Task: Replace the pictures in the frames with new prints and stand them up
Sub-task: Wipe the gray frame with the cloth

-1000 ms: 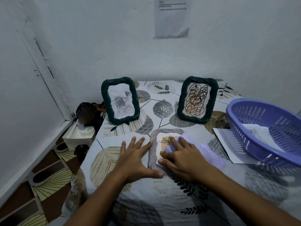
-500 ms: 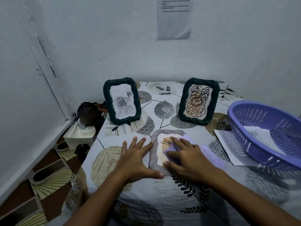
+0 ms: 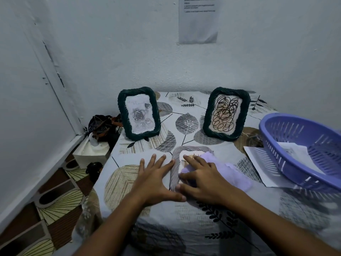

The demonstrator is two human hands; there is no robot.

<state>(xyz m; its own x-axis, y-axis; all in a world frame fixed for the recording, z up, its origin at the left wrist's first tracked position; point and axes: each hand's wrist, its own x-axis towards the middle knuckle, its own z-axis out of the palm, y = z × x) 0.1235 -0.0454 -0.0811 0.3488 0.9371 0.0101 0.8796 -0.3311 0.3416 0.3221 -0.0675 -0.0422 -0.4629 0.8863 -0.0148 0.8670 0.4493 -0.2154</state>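
Currently, a grey frame (image 3: 175, 164) is lying flat on the bench (image 3: 184, 215), face up, near the front edge and between the person's two hands. The left hand (image 3: 156, 179) is resting palm down on the leaf-patterned cloth just beside the frame's left rail, fingers spread and straight, thumb stretched toward the frame's lower left corner; it is gripping nothing. The right hand (image 3: 202, 179) is lying over the frame's glass area with fingers extended and only lightly bent, pressing a pale purple cloth (image 3: 238, 177) against it; whether the thumb is pinching the cloth cannot be told. The cloth is trailing off the frame to the right, onto the bench. A small beige patch with dark lines is showing under the fingertips, inside the frame opening. Two dark green frames are standing upright farther back: the left green frame (image 3: 138, 113) is holding a grey drawing of roses and is tilting slightly back, and the right green frame (image 3: 226, 114) is holding a print of looping dark and brown scribbles. Both are standing well apart from the grey frame. At the right edge, a purple slotted basket (image 3: 302, 145) is sitting on loose white sheets (image 3: 258, 159), with more paper inside it. A printed notice (image 3: 198, 19) is hanging on the wall (image 3: 258, 52) above. Off the bench's left side, a white box (image 3: 90, 154) and a dark bundle (image 3: 102, 126) are sitting in the corner.
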